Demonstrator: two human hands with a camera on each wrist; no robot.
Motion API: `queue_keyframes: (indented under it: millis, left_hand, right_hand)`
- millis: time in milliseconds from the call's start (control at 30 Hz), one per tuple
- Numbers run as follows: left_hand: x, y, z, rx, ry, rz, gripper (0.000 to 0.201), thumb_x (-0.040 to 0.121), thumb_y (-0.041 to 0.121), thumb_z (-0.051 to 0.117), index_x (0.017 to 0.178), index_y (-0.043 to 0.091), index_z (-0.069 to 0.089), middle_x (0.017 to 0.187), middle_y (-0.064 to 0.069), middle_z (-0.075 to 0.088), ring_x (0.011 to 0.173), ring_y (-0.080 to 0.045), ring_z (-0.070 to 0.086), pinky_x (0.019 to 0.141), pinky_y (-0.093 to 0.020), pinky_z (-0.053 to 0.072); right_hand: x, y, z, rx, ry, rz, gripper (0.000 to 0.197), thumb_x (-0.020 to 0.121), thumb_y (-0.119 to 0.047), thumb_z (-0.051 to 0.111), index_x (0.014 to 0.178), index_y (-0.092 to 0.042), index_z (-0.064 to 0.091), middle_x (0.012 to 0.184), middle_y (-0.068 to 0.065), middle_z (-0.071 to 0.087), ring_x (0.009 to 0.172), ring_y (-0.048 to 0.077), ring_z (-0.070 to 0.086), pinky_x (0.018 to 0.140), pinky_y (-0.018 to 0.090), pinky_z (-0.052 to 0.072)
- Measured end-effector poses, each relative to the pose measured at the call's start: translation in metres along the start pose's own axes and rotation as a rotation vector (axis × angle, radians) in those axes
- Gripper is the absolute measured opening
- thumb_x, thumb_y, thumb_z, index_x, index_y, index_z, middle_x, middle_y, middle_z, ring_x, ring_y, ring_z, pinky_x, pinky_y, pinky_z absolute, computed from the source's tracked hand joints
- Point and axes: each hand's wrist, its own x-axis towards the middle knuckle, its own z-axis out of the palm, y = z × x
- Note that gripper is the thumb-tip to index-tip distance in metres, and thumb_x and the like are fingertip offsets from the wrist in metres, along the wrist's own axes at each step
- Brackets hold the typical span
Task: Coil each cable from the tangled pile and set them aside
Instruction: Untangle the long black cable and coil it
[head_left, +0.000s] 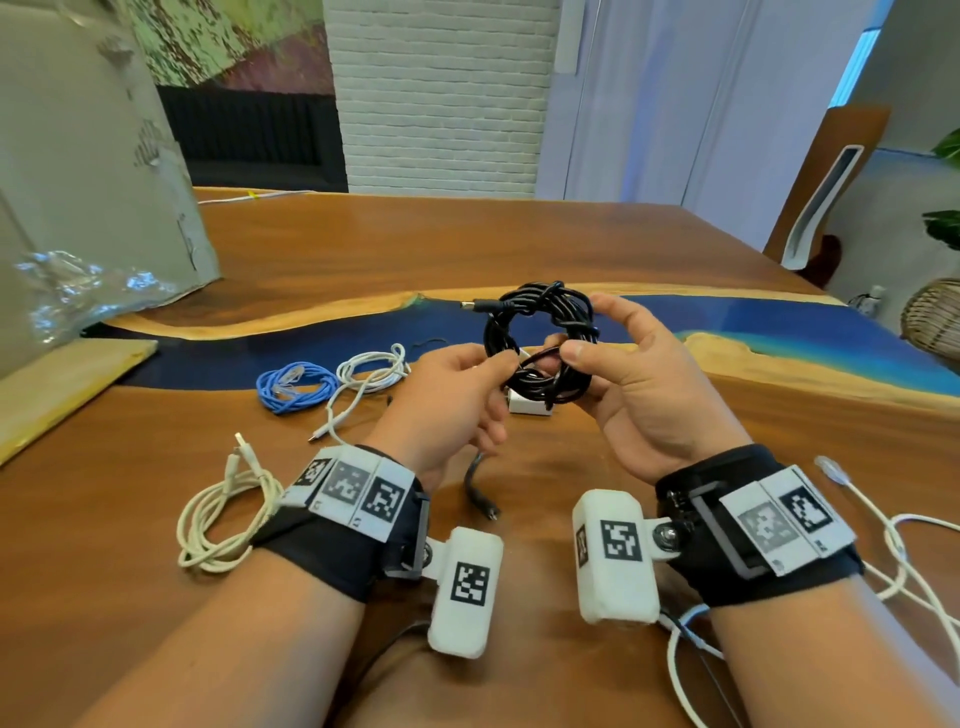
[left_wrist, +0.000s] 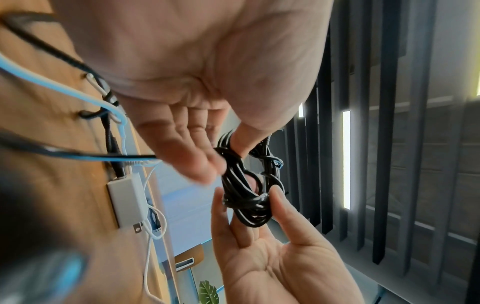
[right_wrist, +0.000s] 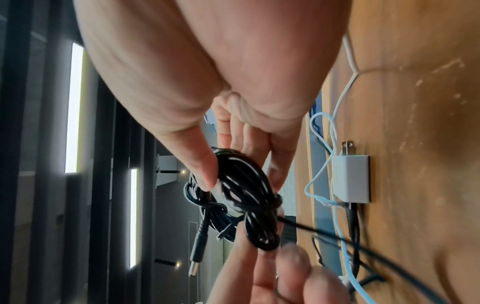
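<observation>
Black round power cable coil (head_left: 540, 343) is held up above the brown wooden table (head_left: 571, 244), between both hands. From the head view, the left hand (head_left: 457, 395) pinches the coil's near-left side with thumb and fingers, and the right hand (head_left: 639, 379) holds the right side, thumb in front, fingers curled behind. A blue coiled cable (head_left: 293, 387) and a white coiled cable (head_left: 371, 371) lie on the table, left of the hands.

From the left wrist view, the left thumb and fingers (left_wrist: 192, 162) pinch the coil (left_wrist: 246, 185).

From the right wrist view, the right thumb presses the coil (right_wrist: 244, 197) against the fingers (right_wrist: 278, 164); a barrel plug (right_wrist: 197, 253) sticks out.
</observation>
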Motion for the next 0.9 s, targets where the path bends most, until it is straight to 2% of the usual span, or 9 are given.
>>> queue_keyframes:
  millis: [67,133,200,267,300,467,567,767,900]
  left_hand:
    - [0.000,-0.001,0.001,0.082,0.009,0.046,0.020,0.104,0.028,0.059,0.092,0.019,0.072,0.055,0.014,0.055,0.043,-0.001,0.047,0.046,-0.020,0.033]
    - [-0.003,0.001,0.002,0.090,-0.004,0.080,0.020,0.104,0.026,0.058,0.095,0.020,0.075,0.053,0.021,0.059,0.047,0.005,0.052,0.048,-0.017,0.036]
    - [-0.005,0.003,0.003,0.069,-0.044,0.098,0.020,0.104,0.025,0.058,0.100,0.019,0.077,0.070,0.021,0.071,0.064,0.009,0.061,0.058,-0.013,0.043]
    - [-0.006,0.003,0.006,0.040,-0.115,0.098,0.023,0.105,0.025,0.056,0.109,0.014,0.076,0.087,0.007,0.075,0.078,-0.006,0.066,0.070,-0.018,0.047]
    - [-0.006,0.003,0.007,0.005,-0.141,0.090,0.024,0.105,0.024,0.055,0.114,0.011,0.073,0.087,0.000,0.074,0.074,-0.013,0.066,0.071,-0.024,0.050]
    - [-0.006,0.001,0.009,-0.218,-0.123,0.077,0.018,0.102,0.016,0.058,0.109,0.004,0.070,0.088,-0.009,0.075,0.062,-0.017,0.069,0.069,-0.029,0.059]
    - [-0.005,0.000,0.012,-0.229,-0.061,0.101,0.017,0.101,0.013,0.059,0.107,0.000,0.070,0.090,-0.012,0.076,0.062,-0.018,0.071,0.068,-0.026,0.059]
    - [-0.003,-0.001,0.016,-0.243,0.032,0.131,0.013,0.101,0.016,0.062,0.102,0.006,0.071,0.097,-0.015,0.078,0.071,-0.022,0.073,0.077,-0.033,0.062]
    - [-0.004,-0.001,0.018,-0.239,0.034,0.152,0.013,0.099,0.013,0.066,0.110,0.008,0.071,0.106,-0.018,0.076,0.084,-0.027,0.076,0.086,-0.037,0.062]
  right_hand:
    - [-0.001,0.000,0.002,0.061,-0.056,-0.004,0.060,0.093,0.013,0.055,0.144,-0.019,0.045,0.085,0.012,0.072,0.084,0.027,0.070,0.082,0.037,0.061]
    - [-0.002,-0.003,0.003,0.115,-0.098,-0.008,0.065,0.094,0.013,0.051,0.147,-0.024,0.042,0.083,0.012,0.069,0.083,0.026,0.067,0.085,0.036,0.059]
    - [-0.002,-0.006,0.002,0.200,-0.108,0.005,0.069,0.095,0.011,0.048,0.151,-0.030,0.041,0.081,0.012,0.065,0.078,0.023,0.064,0.089,0.035,0.054]
    - [-0.002,-0.008,0.000,0.281,-0.114,0.021,0.068,0.095,0.005,0.049,0.152,-0.031,0.041,0.079,0.009,0.058,0.071,0.020,0.058,0.088,0.038,0.052]
    - [-0.002,-0.009,0.000,0.282,-0.126,0.018,0.064,0.096,0.002,0.050,0.151,-0.028,0.042,0.076,0.007,0.055,0.067,0.019,0.056,0.083,0.037,0.054]
    - [0.000,-0.007,-0.002,-0.182,-0.144,-0.111,0.042,0.085,0.004,0.069,0.125,-0.006,0.064,0.070,0.002,0.058,0.070,0.020,0.058,0.072,0.035,0.052]
    - [0.002,-0.007,-0.007,-0.495,-0.025,-0.182,0.031,0.077,-0.008,0.079,0.104,-0.021,0.072,0.075,0.008,0.059,0.073,0.022,0.056,0.068,0.035,0.051]
    - [0.000,-0.009,-0.008,-0.688,0.213,-0.212,0.058,0.084,-0.021,0.082,0.136,-0.026,0.055,0.052,0.003,0.057,0.045,0.017,0.050,0.049,0.032,0.044]
    - [-0.004,-0.010,-0.003,-0.655,0.276,-0.212,0.087,0.086,-0.019,0.082,0.158,-0.029,0.034,0.062,0.008,0.072,0.053,0.020,0.070,0.047,0.029,0.054]
